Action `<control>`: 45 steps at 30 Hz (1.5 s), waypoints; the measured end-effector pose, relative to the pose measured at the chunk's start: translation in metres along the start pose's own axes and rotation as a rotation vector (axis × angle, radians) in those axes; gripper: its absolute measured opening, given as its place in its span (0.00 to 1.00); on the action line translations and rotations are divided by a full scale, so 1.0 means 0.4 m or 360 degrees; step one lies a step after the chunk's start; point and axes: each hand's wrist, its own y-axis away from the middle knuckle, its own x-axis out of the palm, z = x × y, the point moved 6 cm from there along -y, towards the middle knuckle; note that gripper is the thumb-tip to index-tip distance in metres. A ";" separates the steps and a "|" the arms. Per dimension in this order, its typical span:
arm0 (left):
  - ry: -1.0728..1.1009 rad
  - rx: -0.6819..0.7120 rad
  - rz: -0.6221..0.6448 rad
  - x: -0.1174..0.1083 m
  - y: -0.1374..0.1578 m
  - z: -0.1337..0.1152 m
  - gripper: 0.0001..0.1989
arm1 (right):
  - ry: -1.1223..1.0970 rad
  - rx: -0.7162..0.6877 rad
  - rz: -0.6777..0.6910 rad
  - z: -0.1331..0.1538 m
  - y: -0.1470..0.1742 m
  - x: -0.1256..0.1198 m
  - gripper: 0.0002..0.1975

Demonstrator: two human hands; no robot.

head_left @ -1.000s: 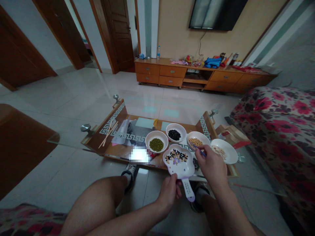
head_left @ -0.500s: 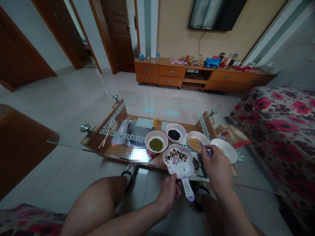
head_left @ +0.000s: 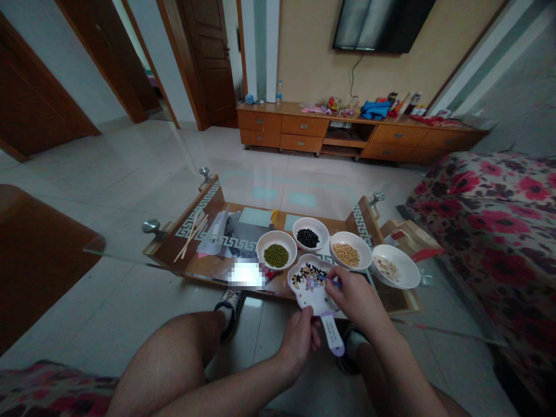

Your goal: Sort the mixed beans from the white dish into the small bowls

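My left hand (head_left: 299,336) grips the near rim of a white flower-shaped plate (head_left: 319,301) with a lilac handle, thumb on top. Mixed black and tan beans (head_left: 310,272) lie over the plate's far half. My right hand (head_left: 354,295) pinches a slim purple tweezers-like tool (head_left: 332,281), its tip over those beans. Behind the plate stand white bowls: one of green beans (head_left: 276,255), one of black beans (head_left: 307,238) and one of yellow beans (head_left: 346,254). A further bowl (head_left: 406,269) at the right holds pale flat pieces (head_left: 386,267).
The bowls stand on a glass-topped coffee table (head_left: 174,258). Wooden chopsticks (head_left: 190,237) lie at its left, near papers (head_left: 217,231) and a bright pixelated patch. A paper bag (head_left: 410,237) is at the right, beside a flowered sofa (head_left: 490,231). A low cabinet (head_left: 304,127) stands along the wall.
My right hand has moved left with the purple tool, from the yellow bean bowl to over the plate. The rightmost bowl's contents now show. My left hand and the plate stay put.
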 end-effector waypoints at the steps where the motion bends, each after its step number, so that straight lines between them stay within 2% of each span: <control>1: -0.0006 -0.0001 0.0004 0.000 -0.001 0.002 0.31 | 0.0009 0.0007 0.0018 0.000 0.000 0.003 0.08; 18: 0.0040 0.0032 0.0050 0.004 -0.014 0.016 0.26 | 0.0101 0.0066 0.0106 0.007 0.000 0.006 0.09; 36: 0.0001 -0.0017 -0.0001 0.001 0.004 -0.002 0.29 | 0.0049 0.0030 0.0099 0.003 -0.001 0.010 0.09; 42: 0.0016 -0.0021 0.0011 0.003 -0.006 0.007 0.29 | -0.0001 -0.0051 -0.0037 0.002 -0.003 -0.007 0.10; 45: 0.0045 0.0008 0.0047 0.002 -0.011 0.013 0.27 | 0.0007 0.0040 -0.0215 -0.019 0.000 -0.042 0.11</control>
